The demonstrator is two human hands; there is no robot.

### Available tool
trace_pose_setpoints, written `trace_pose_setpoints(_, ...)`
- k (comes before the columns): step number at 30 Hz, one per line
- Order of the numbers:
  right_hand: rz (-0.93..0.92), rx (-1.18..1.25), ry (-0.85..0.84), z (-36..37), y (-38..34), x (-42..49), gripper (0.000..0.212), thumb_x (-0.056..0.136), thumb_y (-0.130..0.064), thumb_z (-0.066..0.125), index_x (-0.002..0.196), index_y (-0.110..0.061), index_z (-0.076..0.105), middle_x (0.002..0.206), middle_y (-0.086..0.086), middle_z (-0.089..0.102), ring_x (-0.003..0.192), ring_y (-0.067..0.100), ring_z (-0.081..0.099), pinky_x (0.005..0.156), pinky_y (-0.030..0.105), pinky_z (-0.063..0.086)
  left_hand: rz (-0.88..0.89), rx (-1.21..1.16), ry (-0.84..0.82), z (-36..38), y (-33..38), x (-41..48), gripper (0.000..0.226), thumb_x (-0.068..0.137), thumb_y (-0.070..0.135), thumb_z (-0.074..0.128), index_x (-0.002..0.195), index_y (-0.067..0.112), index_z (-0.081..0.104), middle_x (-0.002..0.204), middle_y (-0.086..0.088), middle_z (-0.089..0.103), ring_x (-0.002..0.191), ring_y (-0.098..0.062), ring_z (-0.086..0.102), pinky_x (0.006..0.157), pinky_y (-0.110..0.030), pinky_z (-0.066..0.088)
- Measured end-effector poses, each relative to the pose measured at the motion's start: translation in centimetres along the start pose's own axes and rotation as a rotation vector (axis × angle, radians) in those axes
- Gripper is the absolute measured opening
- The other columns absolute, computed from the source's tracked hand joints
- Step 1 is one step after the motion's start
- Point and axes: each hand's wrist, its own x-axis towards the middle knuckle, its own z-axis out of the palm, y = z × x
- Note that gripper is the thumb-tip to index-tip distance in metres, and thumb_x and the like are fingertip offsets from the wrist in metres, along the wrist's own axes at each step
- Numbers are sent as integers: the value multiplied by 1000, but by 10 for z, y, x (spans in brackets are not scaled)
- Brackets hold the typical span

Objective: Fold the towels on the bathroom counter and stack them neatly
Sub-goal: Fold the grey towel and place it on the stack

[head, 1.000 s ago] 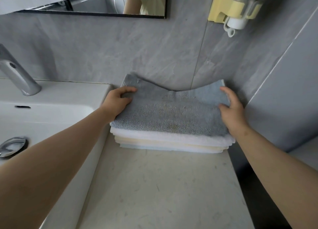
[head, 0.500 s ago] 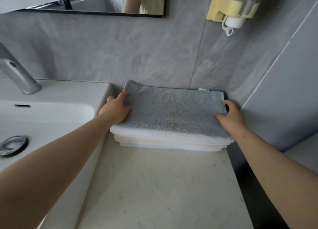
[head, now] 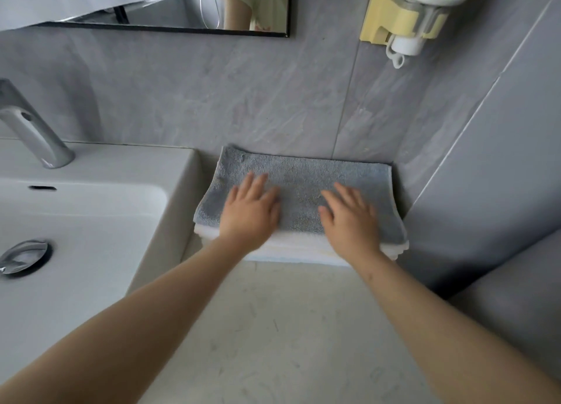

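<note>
A folded grey towel (head: 300,188) lies flat on top of a stack of folded white and cream towels (head: 291,245) at the back of the pale stone counter (head: 288,327), against the grey tiled wall. My left hand (head: 250,212) rests flat on the left part of the grey towel with its fingers straight. On the towel's right part my right hand (head: 349,218) lies flat too, fingers spread. The hands are a little apart from each other.
A white sink (head: 76,221) with a chrome drain plug (head: 22,256) and a chrome faucet (head: 33,130) is to the left. A yellow wall holder with a coiled cord (head: 406,18) hangs above right. A mirror (head: 182,8) is on the wall. A grey side wall (head: 501,175) bounds the right.
Both hands let go of the grey towel's side edges and moved inward onto its top. The towel's back edge, raised a second ago, now lies flat.
</note>
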Motion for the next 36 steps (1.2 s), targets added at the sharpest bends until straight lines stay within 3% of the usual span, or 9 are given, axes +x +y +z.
trace_pose_setpoints(2,-34,-22,-82,15,-11,-7,68,83,-51,17,127,-19,59,140,6,50,132,32,42,104,45,31,-8,-14,-54,15,8,-8,51,97,45,21,147,34,26,157,6,17,146,-19,7,116,-41,8)
trace_pose_setpoints(5,-26,-113,-89,25,0,-14,59,85,-50,26,120,-21,64,127,7,62,119,35,55,96,50,41,-65,50,-105,26,-3,-13,55,95,55,12,148,40,15,157,12,16,146,-15,6,116,-43,4)
trace_pose_setpoints(9,60,-141,-104,15,26,-22,78,81,-59,9,136,-23,50,143,7,47,136,32,37,108,48,24,-85,77,-121,23,-17,-19,79,75,64,-12,148,42,12,157,12,15,146,-14,6,116,-43,2)
trace_pose_setpoints(12,102,-180,-131,8,31,-25,87,75,-62,-4,144,-27,36,152,3,33,143,26,22,112,41,13,-97,51,-150,18,-16,-19,57,94,58,8,148,40,12,157,10,13,146,-15,5,117,-43,1)
trace_pose_setpoints(15,143,-170,-160,0,21,-25,61,93,-56,15,146,-30,29,154,1,28,143,25,18,113,43,13,-101,3,-144,7,-11,-21,53,99,50,22,148,34,16,157,8,15,146,-17,5,118,-44,4)
trace_pose_setpoints(23,58,-16,-84,-40,-21,-44,51,95,-48,40,141,-28,36,146,-3,39,138,20,27,112,40,20,-31,83,22,-39,-9,-59,53,97,46,32,147,34,20,154,7,24,143,-16,18,117,-43,11)
trace_pose_setpoints(32,-14,3,-56,-64,-62,-90,50,94,-47,44,139,-28,38,143,-4,43,133,21,35,105,37,25,-15,134,141,-77,-13,-117,56,92,52,28,145,34,27,149,7,33,137,-19,28,112,-43,21)
trace_pose_setpoints(36,-49,4,-66,-64,-77,-102,49,93,-48,44,138,-28,39,142,-5,43,132,21,36,105,35,27,-33,154,133,-85,-17,-140,53,95,47,36,145,32,25,150,8,29,138,-18,25,111,-39,16)
